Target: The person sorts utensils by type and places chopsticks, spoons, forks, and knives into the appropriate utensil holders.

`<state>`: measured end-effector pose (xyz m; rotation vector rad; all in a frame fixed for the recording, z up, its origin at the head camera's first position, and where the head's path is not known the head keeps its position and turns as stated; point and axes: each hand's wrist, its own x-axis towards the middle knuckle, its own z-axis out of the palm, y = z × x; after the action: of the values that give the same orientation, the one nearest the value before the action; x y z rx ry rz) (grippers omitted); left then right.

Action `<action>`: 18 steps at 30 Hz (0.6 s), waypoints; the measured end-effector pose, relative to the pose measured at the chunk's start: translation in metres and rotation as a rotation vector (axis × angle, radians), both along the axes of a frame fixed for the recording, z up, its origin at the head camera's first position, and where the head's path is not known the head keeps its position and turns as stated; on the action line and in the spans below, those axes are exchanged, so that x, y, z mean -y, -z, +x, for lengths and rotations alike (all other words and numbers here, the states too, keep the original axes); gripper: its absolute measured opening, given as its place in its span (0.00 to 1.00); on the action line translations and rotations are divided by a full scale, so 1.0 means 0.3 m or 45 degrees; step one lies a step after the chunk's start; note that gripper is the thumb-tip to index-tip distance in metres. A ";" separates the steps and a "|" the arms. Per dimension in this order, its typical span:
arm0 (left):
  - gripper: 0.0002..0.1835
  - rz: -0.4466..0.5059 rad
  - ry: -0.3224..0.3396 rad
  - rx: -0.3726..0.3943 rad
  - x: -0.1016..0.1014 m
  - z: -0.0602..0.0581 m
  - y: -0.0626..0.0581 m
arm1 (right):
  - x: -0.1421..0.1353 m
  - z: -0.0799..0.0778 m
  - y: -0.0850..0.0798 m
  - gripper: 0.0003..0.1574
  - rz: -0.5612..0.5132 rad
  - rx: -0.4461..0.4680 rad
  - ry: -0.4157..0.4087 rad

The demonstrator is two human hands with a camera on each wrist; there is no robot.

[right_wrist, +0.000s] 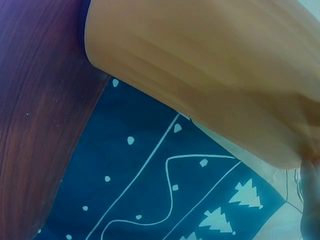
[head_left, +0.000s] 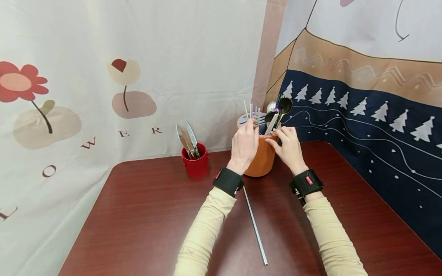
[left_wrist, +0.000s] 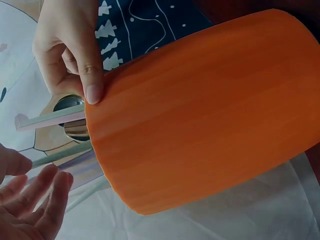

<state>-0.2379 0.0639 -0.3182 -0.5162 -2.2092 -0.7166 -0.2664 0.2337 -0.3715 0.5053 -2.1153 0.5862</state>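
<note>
An orange utensil holder (head_left: pixel 259 159) stands upright on the table, with several thin chopsticks (head_left: pixel 251 110) rising from its slotted top. My left hand (head_left: pixel 244 143) is over its left side, pinching one chopstick (left_wrist: pixel 62 153) between thumb and fingertips. On the opposite side, my right hand (head_left: pixel 288 147) grips the rim, its thumb (left_wrist: pixel 94 92) against the outer wall. Dark spoons or ladles (head_left: pixel 285 105) stick up behind the right hand. One long silvery chopstick (head_left: pixel 255 226) lies on the table between my forearms. The holder's wall (right_wrist: pixel 200 65) fills much of the right wrist view.
A red cup (head_left: pixel 195 165) with several knives (head_left: pixel 191 140) stands left of the holder, blades up. The reddish-brown table (head_left: pixel 145 214) ends at a pale printed curtain (head_left: pixel 193 57) behind and a dark blue tree-patterned cloth (head_left: pixel 362 134) on the right.
</note>
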 end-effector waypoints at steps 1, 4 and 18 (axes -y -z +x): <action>0.10 0.003 0.001 0.009 0.000 0.001 0.001 | 0.000 0.000 0.000 0.19 0.001 0.000 0.003; 0.11 -0.004 0.002 0.042 0.000 0.006 0.004 | 0.000 0.001 0.000 0.18 0.000 -0.003 0.003; 0.08 -0.080 -0.033 0.152 0.019 0.046 0.094 | 0.000 0.003 0.000 0.17 -0.015 -0.004 -0.011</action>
<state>-0.2241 0.0581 -0.3462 -0.4863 -2.3514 -0.6818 -0.2656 0.2336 -0.3714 0.5089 -2.1064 0.6021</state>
